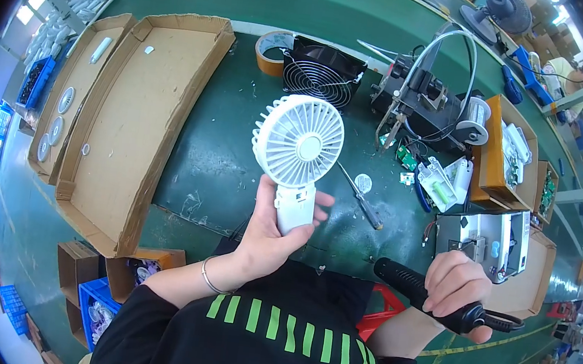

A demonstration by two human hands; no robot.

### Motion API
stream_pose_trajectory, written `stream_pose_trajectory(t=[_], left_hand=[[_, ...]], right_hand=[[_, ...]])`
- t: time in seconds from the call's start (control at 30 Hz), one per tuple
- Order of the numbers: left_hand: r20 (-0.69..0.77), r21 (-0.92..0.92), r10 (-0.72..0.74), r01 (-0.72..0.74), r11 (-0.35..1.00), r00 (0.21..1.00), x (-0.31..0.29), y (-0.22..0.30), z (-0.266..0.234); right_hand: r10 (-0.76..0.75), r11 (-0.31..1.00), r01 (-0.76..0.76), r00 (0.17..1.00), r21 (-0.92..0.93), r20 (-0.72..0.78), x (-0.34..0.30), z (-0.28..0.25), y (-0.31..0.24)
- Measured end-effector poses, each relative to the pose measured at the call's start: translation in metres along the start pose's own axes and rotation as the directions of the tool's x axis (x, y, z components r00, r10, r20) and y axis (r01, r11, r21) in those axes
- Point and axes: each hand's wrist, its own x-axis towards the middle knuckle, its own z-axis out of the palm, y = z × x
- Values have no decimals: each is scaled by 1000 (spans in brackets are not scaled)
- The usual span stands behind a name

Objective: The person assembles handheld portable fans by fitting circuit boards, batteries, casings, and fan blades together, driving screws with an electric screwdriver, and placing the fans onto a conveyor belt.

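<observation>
My left hand (254, 253) grips a white handheld fan (303, 144) by its short handle, with the round grille turned up toward me. The thumb lies across the handle and the fingers curl behind it. To the right, my right hand (457, 287) is closed around a black electric screwdriver (401, 279), a cord trailing from its rear end. Its tip points left, over the front edge of the bench and apart from the handheld fan. Behind the handheld fan, a slim screwdriver (370, 211) lies on the green bench mat beside a small round disc (362, 184).
Shallow cardboard trays (136, 121) lie at the left. At the back stand a tape roll (269, 64), a black cooling fan (318, 73) and a black machine (424, 93) with a wire spool (474, 121). Opened white housings (442, 181) and a parts box (492, 154) are at right.
</observation>
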Motion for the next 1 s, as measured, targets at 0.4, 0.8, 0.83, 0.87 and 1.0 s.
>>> stream_pose_trajectory(t=[0.4,0.8,0.83,0.87,1.0], left_hand=[[1,169,134,-133,977,991,2,-13,1],[55,-9,37,-36,999,998,1,-2,3],[57,-12,30,-29,999,998,1,-2,3],[59,-16,24,-23,1000,998,2,-3,3],[80,-14,13,-12,1000,997,1,-2,2]], right_hand=[[6,1000,-5,999,24,-51,4,8,17],[34,993,-25,997,120,-76,2,11,24],[29,993,-20,997,116,-76,1,11,25],[24,994,-16,997,112,-77,0,11,26],[50,997,-40,982,61,-181,1,20,24]])
